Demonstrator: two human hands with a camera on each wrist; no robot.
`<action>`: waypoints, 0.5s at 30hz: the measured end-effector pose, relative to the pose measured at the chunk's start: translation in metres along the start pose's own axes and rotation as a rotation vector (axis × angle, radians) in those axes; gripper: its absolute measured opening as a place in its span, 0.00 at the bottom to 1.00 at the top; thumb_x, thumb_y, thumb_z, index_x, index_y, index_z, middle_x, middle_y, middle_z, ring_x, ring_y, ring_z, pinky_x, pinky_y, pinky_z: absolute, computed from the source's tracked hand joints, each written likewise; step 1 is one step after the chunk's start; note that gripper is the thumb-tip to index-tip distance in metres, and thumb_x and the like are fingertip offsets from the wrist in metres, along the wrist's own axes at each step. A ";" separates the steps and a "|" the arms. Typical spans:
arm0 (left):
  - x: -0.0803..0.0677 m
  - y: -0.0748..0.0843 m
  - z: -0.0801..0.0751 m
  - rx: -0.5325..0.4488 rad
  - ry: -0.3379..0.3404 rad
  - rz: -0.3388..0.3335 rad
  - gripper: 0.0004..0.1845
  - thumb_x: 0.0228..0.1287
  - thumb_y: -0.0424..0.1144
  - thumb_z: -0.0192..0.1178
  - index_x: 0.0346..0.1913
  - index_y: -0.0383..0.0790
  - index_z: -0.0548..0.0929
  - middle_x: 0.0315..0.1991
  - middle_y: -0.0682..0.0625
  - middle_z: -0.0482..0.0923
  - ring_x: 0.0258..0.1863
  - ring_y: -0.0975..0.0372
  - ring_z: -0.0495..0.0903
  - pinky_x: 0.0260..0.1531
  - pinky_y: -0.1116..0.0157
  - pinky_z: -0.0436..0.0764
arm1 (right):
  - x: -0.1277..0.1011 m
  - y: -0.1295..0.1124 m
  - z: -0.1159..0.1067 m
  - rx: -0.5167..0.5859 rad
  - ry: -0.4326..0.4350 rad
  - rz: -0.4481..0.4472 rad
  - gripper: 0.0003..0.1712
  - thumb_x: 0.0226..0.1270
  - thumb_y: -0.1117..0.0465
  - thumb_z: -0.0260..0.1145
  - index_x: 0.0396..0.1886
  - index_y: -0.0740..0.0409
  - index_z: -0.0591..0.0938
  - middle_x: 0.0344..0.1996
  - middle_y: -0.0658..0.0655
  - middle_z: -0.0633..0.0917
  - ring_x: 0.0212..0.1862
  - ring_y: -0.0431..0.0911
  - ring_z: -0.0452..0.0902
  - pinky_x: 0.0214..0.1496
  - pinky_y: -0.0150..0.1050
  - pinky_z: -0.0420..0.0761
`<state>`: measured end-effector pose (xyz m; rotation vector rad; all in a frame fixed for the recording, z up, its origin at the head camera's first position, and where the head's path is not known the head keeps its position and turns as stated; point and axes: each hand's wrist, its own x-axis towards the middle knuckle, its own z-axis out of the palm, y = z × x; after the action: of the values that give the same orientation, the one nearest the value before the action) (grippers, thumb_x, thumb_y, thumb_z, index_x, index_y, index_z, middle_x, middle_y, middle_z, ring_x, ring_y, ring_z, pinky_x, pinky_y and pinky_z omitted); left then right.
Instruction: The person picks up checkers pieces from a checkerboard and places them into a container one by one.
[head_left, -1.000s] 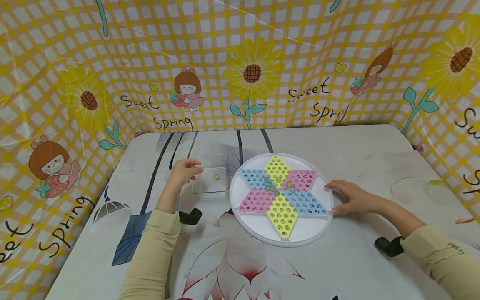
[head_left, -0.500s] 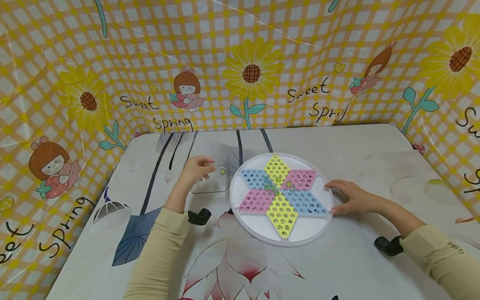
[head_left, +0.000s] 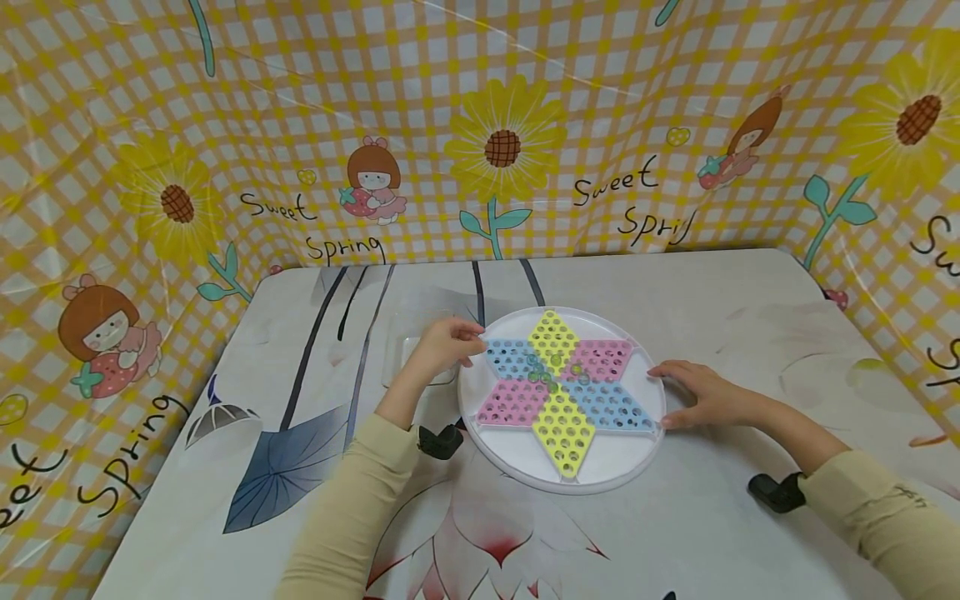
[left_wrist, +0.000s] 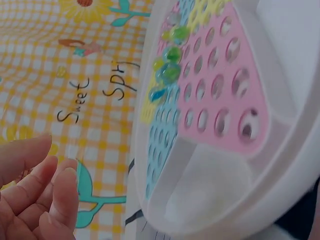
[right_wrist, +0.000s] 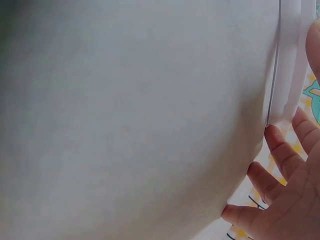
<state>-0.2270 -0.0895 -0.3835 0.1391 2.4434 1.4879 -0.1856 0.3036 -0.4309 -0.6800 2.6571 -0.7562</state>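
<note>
A round white Chinese checkers board (head_left: 504, 454) carries a star of yellow, pink and blue holed points. Several green, yellow and bluish glass marbles (head_left: 552, 386) sit around its middle; they also show in the left wrist view as marbles (left_wrist: 170, 72). My left hand (head_left: 442, 346) is at the board's left edge, fingers bent and thumb near the forefinger. In the left wrist view that hand (left_wrist: 40, 195) shows no marble, but the space between the fingertips is partly hidden. With straight, spread fingers, my right hand (head_left: 701, 396) touches the board's right rim.
Under my left forearm lies a clear plastic box (head_left: 397, 333), partly covered by the hand. Black wrist straps (head_left: 441, 442) show at both cuffs. The table cover (head_left: 712, 292) is pale with a flower print, and a yellow checked cloth (head_left: 420, 100) hangs behind.
My left hand has moved right across the clear box to the board's left edge. The marble seen in the box earlier is out of sight now. My right hand has stayed still.
</note>
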 end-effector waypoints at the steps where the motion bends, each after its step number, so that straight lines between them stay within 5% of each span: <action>1: 0.001 0.001 0.003 0.001 -0.018 0.004 0.18 0.58 0.35 0.62 0.51 0.32 0.78 0.36 0.44 0.80 0.22 0.61 0.78 0.29 0.62 0.78 | 0.000 0.000 0.000 -0.001 0.001 -0.001 0.42 0.46 0.49 0.73 0.57 0.66 0.68 0.58 0.75 0.64 0.59 0.71 0.55 0.54 0.70 0.55; 8: 0.004 0.004 0.024 0.063 -0.080 0.045 0.17 0.58 0.37 0.61 0.51 0.36 0.78 0.37 0.46 0.81 0.25 0.56 0.81 0.20 0.69 0.71 | -0.001 -0.001 -0.001 -0.002 0.004 -0.005 0.41 0.46 0.50 0.73 0.57 0.66 0.68 0.58 0.75 0.65 0.58 0.70 0.55 0.53 0.70 0.56; 15: 0.008 0.000 0.042 0.062 -0.127 0.048 0.16 0.57 0.37 0.63 0.49 0.37 0.79 0.35 0.47 0.79 0.25 0.55 0.80 0.26 0.67 0.75 | -0.001 0.000 -0.001 0.009 0.001 -0.009 0.41 0.46 0.50 0.73 0.57 0.66 0.68 0.58 0.75 0.65 0.59 0.70 0.55 0.54 0.70 0.55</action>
<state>-0.2226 -0.0517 -0.4036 0.2971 2.4012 1.3787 -0.1853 0.3046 -0.4301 -0.6905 2.6513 -0.7706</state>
